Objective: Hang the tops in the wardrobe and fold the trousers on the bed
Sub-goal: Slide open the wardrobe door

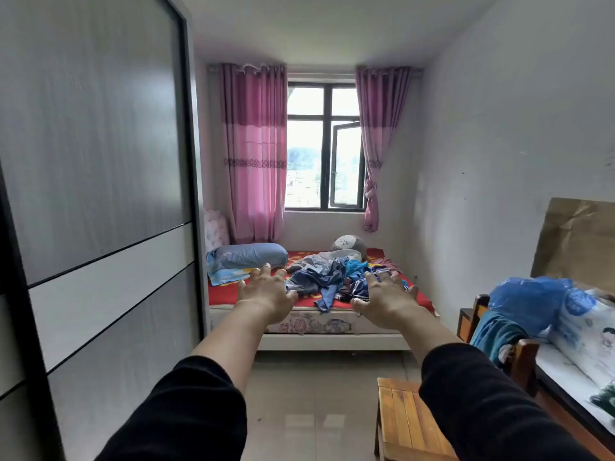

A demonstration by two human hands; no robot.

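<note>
A pile of mostly blue clothes (327, 277) lies jumbled on the bed (309, 324), which has a red cover and stands under the window at the far end of the room. The wardrobe (93, 201) with its grey sliding door closed fills the left side. My left hand (266, 291) and my right hand (386, 299) are stretched out in front of me at arm's length, palms down, fingers spread and holding nothing. Both hands hang in the air well short of the bed and the clothes.
A blue pillow (249, 256) lies at the bed's left, a grey round cushion (349, 243) at its back. A wooden stool (409, 420) stands on the tiled floor at lower right. A wooden bench with a blue bag (529, 301) and bedding lines the right wall.
</note>
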